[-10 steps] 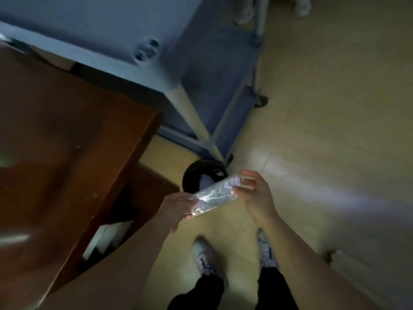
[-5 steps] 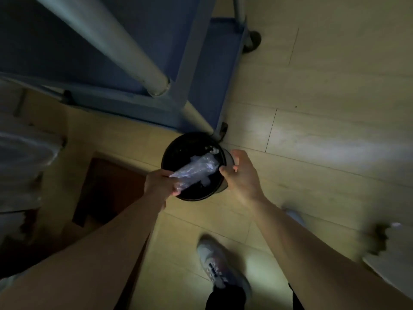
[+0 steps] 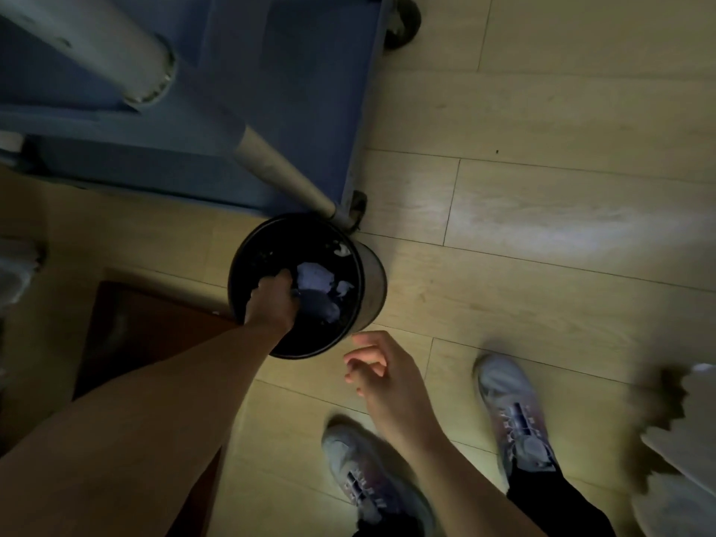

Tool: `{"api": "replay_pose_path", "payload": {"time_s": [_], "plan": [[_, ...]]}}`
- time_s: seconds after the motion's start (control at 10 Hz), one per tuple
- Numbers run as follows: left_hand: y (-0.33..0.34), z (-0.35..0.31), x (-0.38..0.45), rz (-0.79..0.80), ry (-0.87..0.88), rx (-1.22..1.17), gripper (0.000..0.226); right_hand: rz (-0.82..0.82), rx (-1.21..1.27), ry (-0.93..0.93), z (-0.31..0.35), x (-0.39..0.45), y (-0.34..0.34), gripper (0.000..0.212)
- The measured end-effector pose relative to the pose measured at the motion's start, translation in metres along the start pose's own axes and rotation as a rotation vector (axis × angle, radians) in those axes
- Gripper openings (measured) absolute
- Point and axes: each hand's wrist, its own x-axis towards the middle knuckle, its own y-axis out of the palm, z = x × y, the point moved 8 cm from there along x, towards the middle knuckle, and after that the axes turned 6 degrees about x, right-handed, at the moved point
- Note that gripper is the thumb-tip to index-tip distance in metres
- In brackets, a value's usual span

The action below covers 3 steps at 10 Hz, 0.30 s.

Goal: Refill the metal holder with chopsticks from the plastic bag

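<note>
Reaching into the bin: your left hand [image 3: 271, 300] is down inside the black waste bin [image 3: 372, 281], knuckles up; whether its fingers clamp anything you cannot tell (too dark in there).
Right hand: your right hand [image 3: 381, 375] hangs just outside the rim, fingers loosely curled and apart, holding nothing.
Plastic bag: not clearly seen; pale crumpled scraps [image 3: 315, 279] lie in the bin beside your left hand, and one may be it.
Handling: judge such film as light, limp, slippery and crinkly; pinch a fold, not a flat face.
Bin: round, dark, smooth-walled, standing on pale wood-plank floor [image 3: 542, 226] against a blue wheeled cart [image 3: 271, 91].
Holder, chopsticks: neither is in view.
</note>
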Motion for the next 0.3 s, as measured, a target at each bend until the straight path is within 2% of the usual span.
{"api": "replay_pose_path", "payload": {"time_s": [0.1,0.3], "plan": [[0.007,-0.0014,0.0092,0.028,0.029,0.132,0.03,0.009,-0.005,-0.005,-0.0039,0.0019,-0.0026,0.022],[0.0051,-0.0057,0.0047,0.047,0.076,0.34,0.027,0.006,-0.012,-0.012,-0.0018,0.0016,-0.0041,0.018]]}}
